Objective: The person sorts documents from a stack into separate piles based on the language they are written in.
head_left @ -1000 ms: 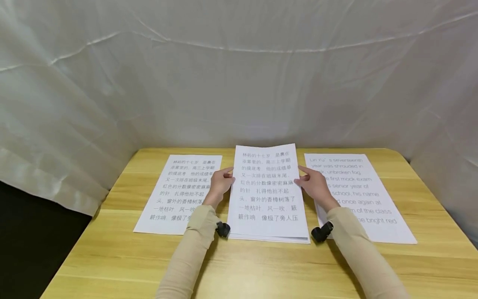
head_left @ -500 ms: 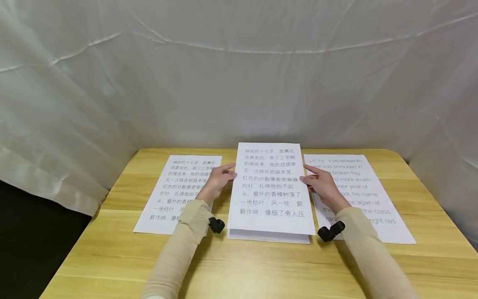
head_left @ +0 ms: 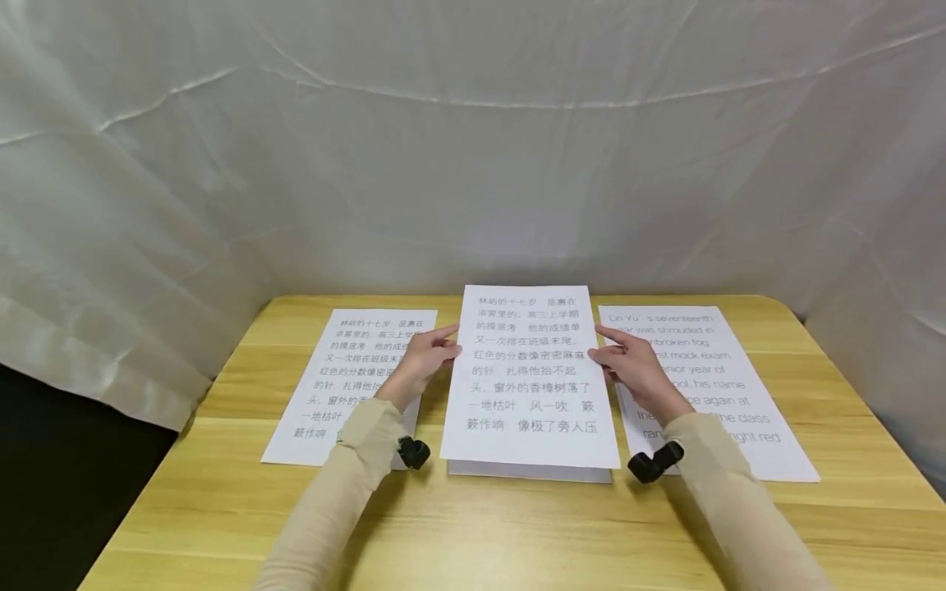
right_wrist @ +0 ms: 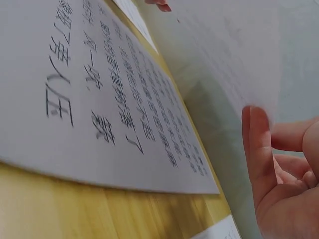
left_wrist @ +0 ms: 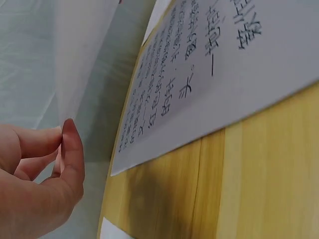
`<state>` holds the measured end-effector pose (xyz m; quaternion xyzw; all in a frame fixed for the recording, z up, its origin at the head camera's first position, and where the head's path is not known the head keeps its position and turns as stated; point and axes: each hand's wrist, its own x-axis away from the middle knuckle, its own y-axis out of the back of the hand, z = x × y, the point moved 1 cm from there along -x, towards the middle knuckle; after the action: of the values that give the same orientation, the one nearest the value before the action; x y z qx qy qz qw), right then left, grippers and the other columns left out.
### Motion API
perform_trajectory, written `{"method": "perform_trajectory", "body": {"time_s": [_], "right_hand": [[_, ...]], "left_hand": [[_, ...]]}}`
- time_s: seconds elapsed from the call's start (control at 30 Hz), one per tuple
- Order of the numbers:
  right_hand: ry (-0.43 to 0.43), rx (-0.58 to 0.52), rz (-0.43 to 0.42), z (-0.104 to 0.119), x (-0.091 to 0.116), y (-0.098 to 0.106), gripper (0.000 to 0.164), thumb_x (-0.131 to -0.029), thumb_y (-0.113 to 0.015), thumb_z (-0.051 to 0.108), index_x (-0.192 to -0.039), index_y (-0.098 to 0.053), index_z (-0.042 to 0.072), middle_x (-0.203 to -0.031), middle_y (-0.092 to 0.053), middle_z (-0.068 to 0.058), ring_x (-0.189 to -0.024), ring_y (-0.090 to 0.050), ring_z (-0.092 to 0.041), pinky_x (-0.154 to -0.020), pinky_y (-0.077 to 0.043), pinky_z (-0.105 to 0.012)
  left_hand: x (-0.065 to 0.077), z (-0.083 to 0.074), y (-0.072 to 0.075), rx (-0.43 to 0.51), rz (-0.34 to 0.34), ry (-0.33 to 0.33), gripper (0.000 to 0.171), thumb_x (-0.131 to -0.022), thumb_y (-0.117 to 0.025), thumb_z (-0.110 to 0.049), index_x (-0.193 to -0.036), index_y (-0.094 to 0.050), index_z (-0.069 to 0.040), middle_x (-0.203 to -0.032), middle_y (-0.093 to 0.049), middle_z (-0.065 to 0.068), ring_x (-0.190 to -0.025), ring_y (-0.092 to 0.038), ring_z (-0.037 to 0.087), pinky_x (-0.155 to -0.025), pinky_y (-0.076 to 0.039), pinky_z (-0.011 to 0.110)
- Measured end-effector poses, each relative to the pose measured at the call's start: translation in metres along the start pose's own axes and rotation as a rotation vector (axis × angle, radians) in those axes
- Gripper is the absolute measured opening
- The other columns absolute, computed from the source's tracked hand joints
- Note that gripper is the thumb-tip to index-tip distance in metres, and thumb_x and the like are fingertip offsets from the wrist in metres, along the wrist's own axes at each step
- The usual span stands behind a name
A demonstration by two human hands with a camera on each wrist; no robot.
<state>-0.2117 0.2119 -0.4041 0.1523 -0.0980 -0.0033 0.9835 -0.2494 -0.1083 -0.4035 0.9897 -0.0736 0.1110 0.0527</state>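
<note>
Both hands hold up one sheet of paper (head_left: 528,377) printed with Chinese text, in the middle of the head view. My left hand (head_left: 420,361) pinches its left edge between thumb and fingers; my right hand (head_left: 634,369) pinches the right edge the same way. In the left wrist view the thumb and forefinger of the left hand (left_wrist: 47,169) meet on the raised sheet (left_wrist: 82,55). Under it lies a stack of paper (left_wrist: 239,94) with the same Chinese print on top, mostly hidden in the head view. A gap separates the held sheet from this stack.
A Chinese-text sheet (head_left: 303,435) lies on the left, partly under the left forearm. An English-text sheet (head_left: 746,410) lies on the right, partly behind the right hand. The wooden table (head_left: 517,533) meets a pale curtain (head_left: 473,180) at its back edge.
The top sheet has risen off the stack, the gap at its near edge widening. It went slightly right, then back left with both hands; the left forearm has swung outward.
</note>
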Motion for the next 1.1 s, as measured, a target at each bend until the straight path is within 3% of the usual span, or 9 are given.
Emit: {"method": "perform_trajectory", "body": {"time_s": [0.3, 0.5, 0.83, 1.1], "right_hand": [[0.04, -0.036, 0.037, 0.002, 0.002, -0.023, 0.061, -0.095, -0.06, 0.011, -0.15, -0.034, 0.005, -0.102, -0.064, -0.013, -0.076, -0.058, -0.014, -0.067, -0.052, -0.028], [0.009, -0.028, 0.034, 0.007, 0.002, -0.045, 0.061, -0.094, -0.061, 0.009, -0.149, -0.036, 0.006, -0.11, -0.061, -0.018, -0.077, -0.06, -0.017, -0.066, -0.054, -0.026], [0.027, -0.058, 0.068, 0.02, 0.004, -0.086, 0.06, -0.092, -0.062, 0.006, -0.147, -0.039, 0.007, -0.107, -0.061, -0.016, -0.07, -0.061, -0.018, -0.064, -0.055, -0.029], [0.045, -0.047, 0.078, 0.027, -0.004, -0.114, 0.059, -0.091, -0.065, 0.006, -0.145, -0.043, 0.009, -0.1, -0.063, -0.013, -0.069, -0.061, -0.018, -0.063, -0.056, -0.031]], "left_hand": [[0.004, 0.001, 0.021, -0.055, -0.009, 0.02, 0.056, -0.091, -0.057, 0.007, -0.144, -0.046, -0.007, -0.101, -0.051, 0.01, -0.086, -0.052, 0.017, -0.089, -0.047, 0.034], [0.007, 0.006, 0.041, -0.114, -0.041, 0.057, 0.056, -0.093, -0.057, 0.003, -0.145, -0.044, -0.009, -0.103, -0.051, 0.011, -0.083, -0.054, 0.016, -0.08, -0.049, 0.028], [0.017, 0.013, 0.08, -0.196, -0.047, 0.08, 0.057, -0.095, -0.054, 0.001, -0.148, -0.038, -0.009, -0.109, -0.049, 0.014, -0.093, -0.056, 0.02, -0.093, -0.047, 0.034], [0.021, 0.008, 0.111, -0.307, 0.022, 0.085, 0.058, -0.097, -0.052, -0.001, -0.151, -0.032, -0.005, -0.117, -0.051, 0.019, -0.099, -0.056, 0.024, -0.091, -0.047, 0.035]]}}
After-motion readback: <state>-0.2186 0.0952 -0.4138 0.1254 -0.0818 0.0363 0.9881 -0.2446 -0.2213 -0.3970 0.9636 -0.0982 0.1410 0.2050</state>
